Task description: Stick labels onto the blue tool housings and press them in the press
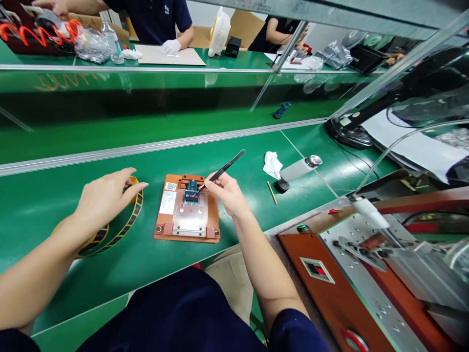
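My right hand (pixel 230 193) grips black tweezers (pixel 230 163), their tips down at a dark blue part (pixel 191 186). A dark label with white lettering and some red lies on that part's front. The part sits in an orange-brown fixture (pixel 163 203) with a clear plate (pixel 189 219) on top. On the left, my left hand (pixel 102 194) hovers over or rests on a loose roll of yellow-edged label strip (pixel 136 215); which of these I cannot tell. Its thumb and forefinger are apart, the other fingers partly hidden.
Right of the fixture are a crumpled tissue (pixel 271 165), a white bottle (pixel 296 169), a black cap (pixel 282 186) and a thin yellow stick (pixel 272 192). A red-brown machine (pixel 315 274) stands at the near right. Behind the green partition (pixel 146 112), two people sit at another bench.
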`<state>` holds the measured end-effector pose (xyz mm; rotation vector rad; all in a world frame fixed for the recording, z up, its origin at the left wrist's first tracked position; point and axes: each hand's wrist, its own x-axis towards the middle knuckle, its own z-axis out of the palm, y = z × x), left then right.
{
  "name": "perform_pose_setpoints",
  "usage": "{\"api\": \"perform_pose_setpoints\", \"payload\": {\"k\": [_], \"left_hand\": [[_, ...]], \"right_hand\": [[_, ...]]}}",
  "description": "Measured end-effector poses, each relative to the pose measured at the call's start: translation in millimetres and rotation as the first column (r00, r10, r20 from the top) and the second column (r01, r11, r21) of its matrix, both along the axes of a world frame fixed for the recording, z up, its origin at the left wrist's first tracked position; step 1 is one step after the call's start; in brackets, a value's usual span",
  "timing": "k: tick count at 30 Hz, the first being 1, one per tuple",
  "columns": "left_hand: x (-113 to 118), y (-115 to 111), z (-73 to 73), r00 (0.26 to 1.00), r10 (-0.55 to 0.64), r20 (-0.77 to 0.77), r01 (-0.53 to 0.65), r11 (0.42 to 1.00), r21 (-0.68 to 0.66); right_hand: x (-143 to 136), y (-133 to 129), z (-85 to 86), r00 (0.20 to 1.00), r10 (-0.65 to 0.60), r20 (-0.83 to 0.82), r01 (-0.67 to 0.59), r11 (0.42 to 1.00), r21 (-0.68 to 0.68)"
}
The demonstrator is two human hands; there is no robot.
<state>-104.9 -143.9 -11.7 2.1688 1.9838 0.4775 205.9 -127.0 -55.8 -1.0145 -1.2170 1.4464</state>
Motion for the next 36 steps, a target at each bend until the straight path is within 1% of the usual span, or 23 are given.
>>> {"api": "perform_pose_setpoints", "payload": {"k": [1, 2, 3, 5, 6, 7, 8, 9, 10, 12, 16, 21, 26, 31, 36], "left_hand": [[7, -12, 1.3, 0.996, -0.084, 0.036, 0.081, 0.993, 0.083], [16, -25, -0.3, 0.979, -0.197, 0.052, 0.188, 0.970, 0.152], [25, -37, -4.9, 0.945, -0.321, 0.060, 0.303, 0.931, 0.205], [44, -58, -21.0, 0.838, -0.540, 0.082, 0.505, 0.824, 0.257], [53, -65, -30.8, 0.790, -0.609, 0.077, 0.573, 0.777, 0.260], [59, -72, -40.4, 0.760, -0.647, 0.065, 0.614, 0.747, 0.256], [65, -76, -49.0, 0.751, -0.658, 0.049, 0.627, 0.735, 0.258], [69, -79, -55.9, 0.757, -0.652, 0.034, 0.623, 0.737, 0.261], [71, -81, -61.0, 0.769, -0.639, 0.023, 0.611, 0.746, 0.266], [72, -82, -65.8, 0.787, -0.617, 0.006, 0.593, 0.758, 0.272], [72, -82, -66.0, 0.790, -0.613, -0.017, 0.592, 0.755, 0.281], [73, -83, -68.6, 0.801, -0.599, 0.001, 0.574, 0.768, 0.284], [73, -83, -69.8, 0.795, -0.606, -0.022, 0.586, 0.758, 0.286], [72, -82, -67.3, 0.800, -0.599, -0.023, 0.581, 0.765, 0.279], [74, -78, -60.9, 0.798, -0.600, -0.061, 0.594, 0.763, 0.256]], "right_hand": [[0, 0, -0.5, 1.000, -0.003, -0.001, 0.003, 1.000, 0.007], [0, 0, -0.7, 1.000, -0.005, -0.001, 0.005, 1.000, 0.011], [0, 0, -0.7, 1.000, -0.004, 0.000, 0.004, 1.000, 0.012], [0, 0, -0.5, 1.000, -0.002, -0.004, 0.002, 1.000, 0.006], [0, 0, -0.4, 1.000, -0.001, -0.006, 0.001, 1.000, 0.001], [-1, 0, -0.5, 1.000, -0.001, -0.006, 0.001, 1.000, -0.003], [-1, 0, -0.6, 1.000, -0.005, -0.004, 0.005, 1.000, -0.007], [-1, 0, -0.7, 1.000, -0.008, -0.001, 0.008, 1.000, -0.012], [-1, 0, -0.9, 1.000, -0.012, 0.004, 0.012, 1.000, -0.015], [-1, -1, -1.2, 1.000, -0.017, 0.016, 0.017, 1.000, -0.016], [-1, -2, -1.9, 0.999, -0.027, 0.033, 0.027, 1.000, -0.001], [-1, -2, -2.5, 0.999, -0.022, 0.044, 0.022, 1.000, 0.010], [-1, -2, -2.9, 0.999, -0.014, 0.034, 0.013, 1.000, 0.016], [-1, -2, -3.7, 0.999, -0.015, 0.046, 0.014, 1.000, 0.012], [-1, -2, -4.9, 0.999, -0.015, 0.036, 0.014, 1.000, 0.016]]}}
